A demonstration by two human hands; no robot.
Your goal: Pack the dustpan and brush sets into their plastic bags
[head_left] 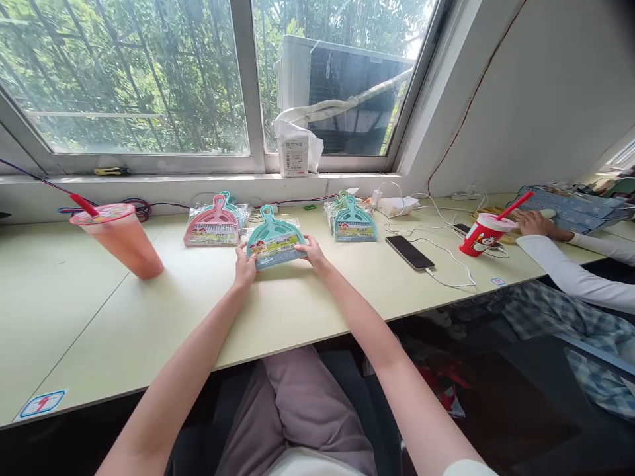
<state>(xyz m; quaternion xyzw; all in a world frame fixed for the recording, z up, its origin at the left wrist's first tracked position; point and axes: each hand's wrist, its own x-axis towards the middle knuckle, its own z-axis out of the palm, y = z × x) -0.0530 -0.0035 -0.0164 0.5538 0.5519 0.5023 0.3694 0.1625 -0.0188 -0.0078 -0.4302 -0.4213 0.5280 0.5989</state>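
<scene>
Where pinched by the left hand point(245, 266): at the lower left of the green dustpan set point(272, 239), with thumb on the front and fingers wrapped toward the back.
Where pinched by the right hand point(311, 252): at the right end of the same set, with thumb over the front edge, level with the printed label point(278, 246).
Green dustpan set: held up between 2 hands over the table point(282, 311), wrapped in clear film, handle pointing toward the window point(198, 79); cannot tell whether touching the tabletop.
Pink dustpan set point(211, 228): lying behind and to the left, overlapping a green handle point(228, 197).
Teal dustpan set point(354, 221): placed to the right, partly covering another wrapped piece point(331, 211).
Phone point(409, 252): lying screen up right of the right hand, joined to a white cable point(454, 285).
Cups: 1 tall with pinkish-orange drink point(126, 244) at left, 1 red point(479, 238) at right, each with a red straw.
Co-worker's hands point(533, 223): at far right, beside a blue box point(578, 208); partly hidden behind the red cup, so cannot tell the grip.
Window sill point(198, 180): bearing a white printed box point(294, 157) and a yellow-and-black tool point(112, 171).
</scene>
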